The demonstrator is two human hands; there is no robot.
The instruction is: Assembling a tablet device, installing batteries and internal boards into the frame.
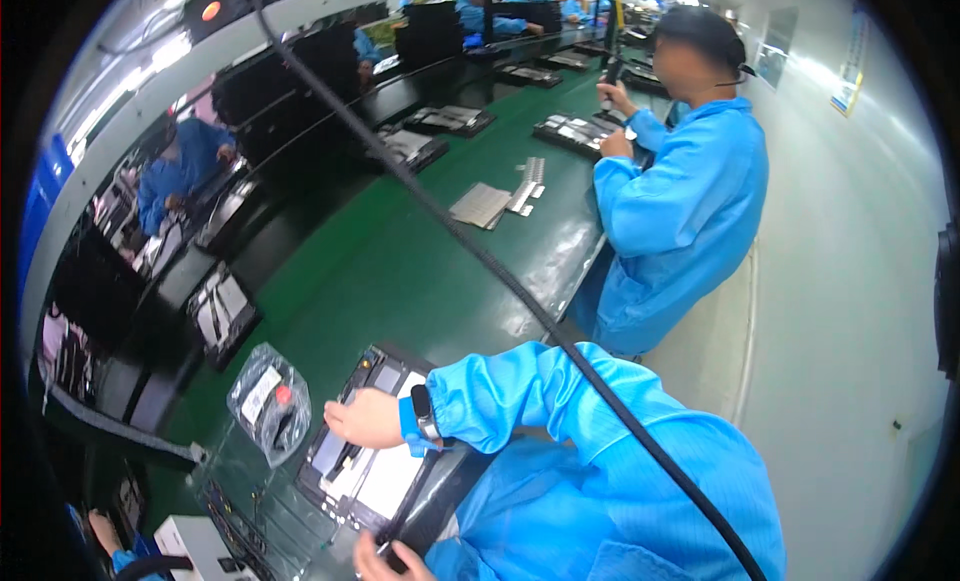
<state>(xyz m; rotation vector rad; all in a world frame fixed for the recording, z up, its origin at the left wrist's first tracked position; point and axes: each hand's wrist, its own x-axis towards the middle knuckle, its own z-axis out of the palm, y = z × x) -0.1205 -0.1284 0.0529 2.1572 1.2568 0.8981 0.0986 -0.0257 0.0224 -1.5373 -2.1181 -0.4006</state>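
A: What is being seen nearest, taking the open device [372, 459] as the landmark?

B: Just below its lower corner, the left hand [392, 559] is being cut off by the picture's edge; whether it is gripping anything cannot be told. The right hand [362, 419] is being laid flat on the device's upper left part, fingers loosely extended, nothing being held. A wrist strap [420, 421] is being worn on that arm.

A: How is the device looking?

B: It is being shown as a dark rectangular tray, opened, with pale panels and small components inside, lying slanted at the near edge of the green belt [400, 271].

A: And the room around it?

B: Just left of the device, a clear bag [268, 401] with a red dot is being kept on the belt. Beyond the device, a broad stretch of bare green is being left open. Farther off, grey metal plates [497, 199] are being carried on the belt, and to the device's far right a person in a blue coat [680, 221] is being seen working. A black cable [480, 251] is being hung across the device's right side.
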